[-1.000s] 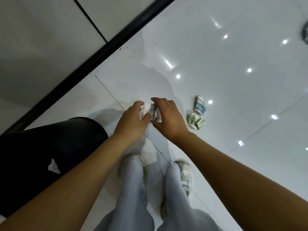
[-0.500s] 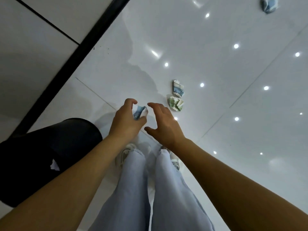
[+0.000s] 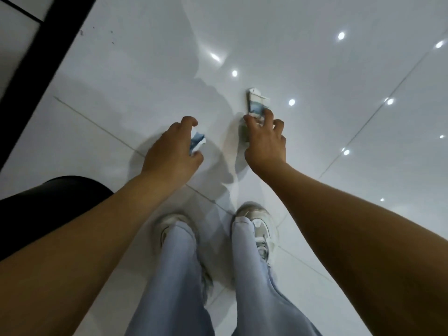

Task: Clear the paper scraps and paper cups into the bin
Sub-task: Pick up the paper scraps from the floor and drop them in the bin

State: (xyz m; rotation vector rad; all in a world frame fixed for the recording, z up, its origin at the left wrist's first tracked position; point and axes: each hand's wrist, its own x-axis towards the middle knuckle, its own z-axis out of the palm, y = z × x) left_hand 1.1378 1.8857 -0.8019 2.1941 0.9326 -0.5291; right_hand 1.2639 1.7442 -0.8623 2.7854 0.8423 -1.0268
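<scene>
Since half a second ago, the right hand has moved forward to the scraps. At far left stands the black bin (image 3: 48, 197). The left hand (image 3: 173, 151) holds a blue-white crumpled scrap (image 3: 197, 141). The right hand (image 3: 264, 139), fingers curled, touches the crushed paper cup (image 3: 254, 105) on the white floor (image 3: 315, 69); a firm grip is not clear. Gathering is in progress; next both pieces need lifting and carrying left to the bin.

My left hand (image 3: 171, 154) grips crumpled blue-white paper (image 3: 197, 141); creased paper (image 3: 255, 104) lies on glossy, smooth white floor tile (image 3: 315, 81); my pale-blue trousers (image 3: 177, 275) are matt cloth.
</scene>
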